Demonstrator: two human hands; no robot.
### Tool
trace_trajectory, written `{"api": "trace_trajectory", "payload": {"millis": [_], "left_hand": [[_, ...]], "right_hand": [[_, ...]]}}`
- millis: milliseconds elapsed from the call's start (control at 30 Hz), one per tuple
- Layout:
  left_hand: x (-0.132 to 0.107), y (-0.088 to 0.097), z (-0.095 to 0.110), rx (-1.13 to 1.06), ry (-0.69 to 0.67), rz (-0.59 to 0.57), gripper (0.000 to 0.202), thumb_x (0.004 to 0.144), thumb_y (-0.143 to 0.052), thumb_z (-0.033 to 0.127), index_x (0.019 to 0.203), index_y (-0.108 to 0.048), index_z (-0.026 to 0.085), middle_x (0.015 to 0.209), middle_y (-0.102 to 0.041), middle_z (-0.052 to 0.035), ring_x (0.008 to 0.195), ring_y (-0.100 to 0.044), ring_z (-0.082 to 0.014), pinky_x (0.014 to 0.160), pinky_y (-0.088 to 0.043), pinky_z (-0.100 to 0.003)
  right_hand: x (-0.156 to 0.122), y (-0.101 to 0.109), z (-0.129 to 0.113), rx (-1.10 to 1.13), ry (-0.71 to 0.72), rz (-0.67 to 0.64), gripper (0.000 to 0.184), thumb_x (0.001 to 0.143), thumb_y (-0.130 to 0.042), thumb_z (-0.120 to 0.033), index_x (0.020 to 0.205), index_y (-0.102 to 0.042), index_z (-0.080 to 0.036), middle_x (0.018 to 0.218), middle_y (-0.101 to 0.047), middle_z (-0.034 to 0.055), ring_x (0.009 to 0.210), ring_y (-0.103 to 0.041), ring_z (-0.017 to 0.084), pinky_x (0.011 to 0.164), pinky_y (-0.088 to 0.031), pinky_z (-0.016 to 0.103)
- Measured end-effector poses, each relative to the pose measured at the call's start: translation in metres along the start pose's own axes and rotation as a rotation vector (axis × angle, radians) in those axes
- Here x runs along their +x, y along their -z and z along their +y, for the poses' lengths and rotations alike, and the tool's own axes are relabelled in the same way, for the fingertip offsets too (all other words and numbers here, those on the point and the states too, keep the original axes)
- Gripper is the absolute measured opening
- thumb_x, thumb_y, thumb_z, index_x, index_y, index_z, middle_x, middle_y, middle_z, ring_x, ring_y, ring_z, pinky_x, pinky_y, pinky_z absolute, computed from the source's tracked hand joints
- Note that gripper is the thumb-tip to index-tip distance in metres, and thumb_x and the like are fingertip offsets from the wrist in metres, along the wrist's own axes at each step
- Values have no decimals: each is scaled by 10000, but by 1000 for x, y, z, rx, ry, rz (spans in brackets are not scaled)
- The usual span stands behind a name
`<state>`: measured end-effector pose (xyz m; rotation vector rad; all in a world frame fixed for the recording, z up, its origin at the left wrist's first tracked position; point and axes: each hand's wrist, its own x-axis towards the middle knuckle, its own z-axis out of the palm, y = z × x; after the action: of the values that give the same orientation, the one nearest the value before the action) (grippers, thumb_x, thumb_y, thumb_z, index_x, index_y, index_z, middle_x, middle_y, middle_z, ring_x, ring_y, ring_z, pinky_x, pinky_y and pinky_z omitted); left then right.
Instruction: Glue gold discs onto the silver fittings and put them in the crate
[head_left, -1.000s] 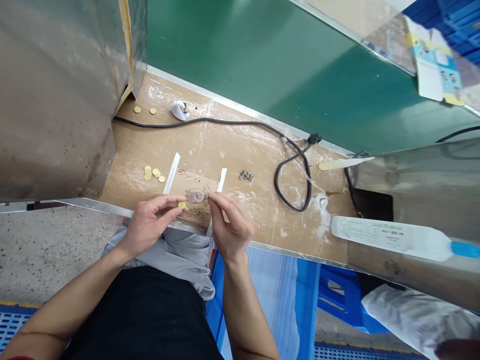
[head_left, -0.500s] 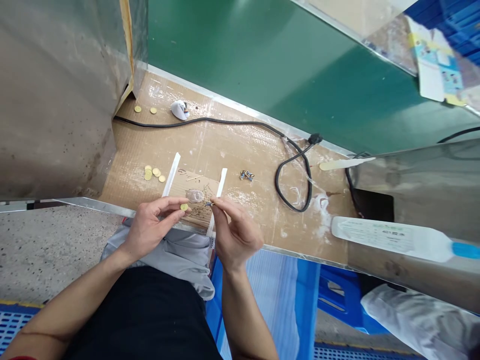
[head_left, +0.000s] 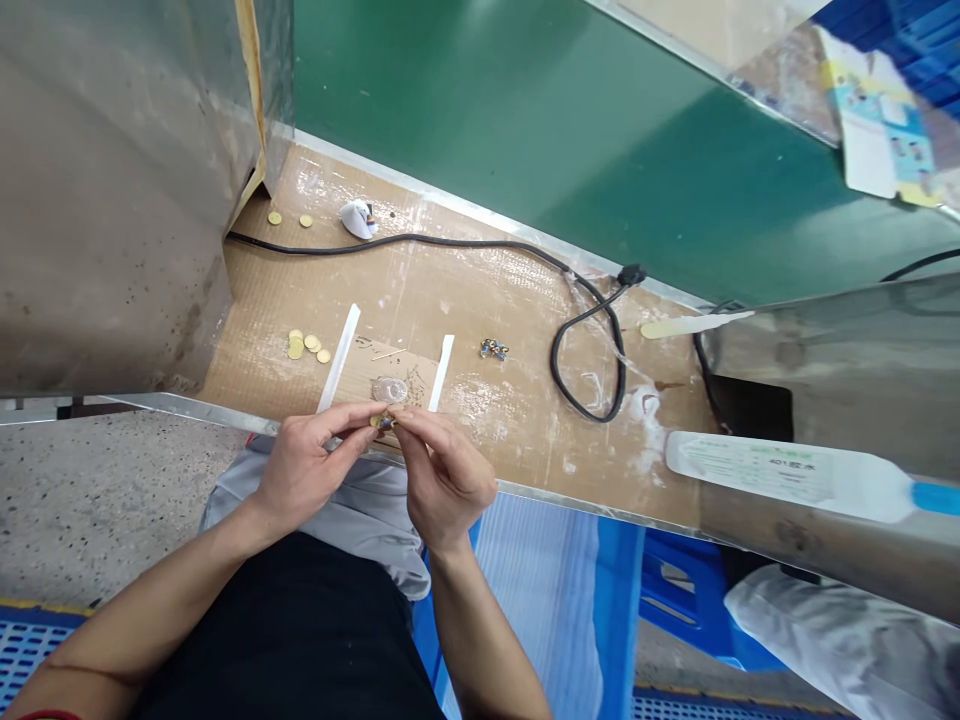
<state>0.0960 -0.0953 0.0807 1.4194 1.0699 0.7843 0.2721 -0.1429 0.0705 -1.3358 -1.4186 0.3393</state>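
Your left hand (head_left: 307,465): thumb and forefinger pinch a yellow disc (head_left: 374,421), held over the near edge of the table (head_left: 487,300).

Your right hand (head_left: 444,478): fingertips pressed together on a small part (head_left: 387,424). It looks bluish, though it is too small to make out. It sits against the disc, where your two hands meet fingertip to fingertip.

Dish (head_left: 390,389): clear and round, on the table just beyond your fingertips, between two white strips (head_left: 337,355).

Loose discs (head_left: 304,346): a small heap left of the strips. Two more lie far back by the metal box (head_left: 112,200).

Metal bits (head_left: 493,349): a small cluster right of the strips.

Cable (head_left: 555,300): black, running from the box across the table and looping at the right.

White lump (head_left: 358,218): at the back, just beside the cable.

Stick (head_left: 686,326): flat and pale, near the cable loop.

Bottle (head_left: 780,468): white with a blue cap, lying on its side at the right.

Belt (head_left: 562,130): green, behind the table.
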Motion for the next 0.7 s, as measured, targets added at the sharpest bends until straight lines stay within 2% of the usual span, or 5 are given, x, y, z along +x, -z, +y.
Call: {"api": "trace_trajectory", "payload": {"millis": [233,433,700], "left_hand": [[-1,0,3,8,2,0,290,1088,-745,277,1348,-873,297,1311,-887,-9,1078,-888,-227,1051,-704,-319],[-1,0,5,18,2,-1,288,1084,-734,275,1333,-877,289,1297,-890,-14,1096,-887,-239,1046,-711,-328],[-2,0,8,23,18,-12,301,1085,-728,239,1351,-859,285,1305,-888,-1,1118,-884,-218,1015,-706,-291]], "right_hand": [[-2,0,1,-53,15,-11,357,1044,-777,-77,1291,-842,-326,1160,-899,33,1040,-883,234,926,-745,405],[-1,0,0,-27,23,-13,413,1032,-777,-52,1319,-840,-342,1182,-896,25,1051,-882,227,928,-743,392],[-1,3,1,-53,67,-47,422,1030,-781,-42,1327,-841,-335,1184,-897,44,1039,-885,230,903,-761,390]]}}
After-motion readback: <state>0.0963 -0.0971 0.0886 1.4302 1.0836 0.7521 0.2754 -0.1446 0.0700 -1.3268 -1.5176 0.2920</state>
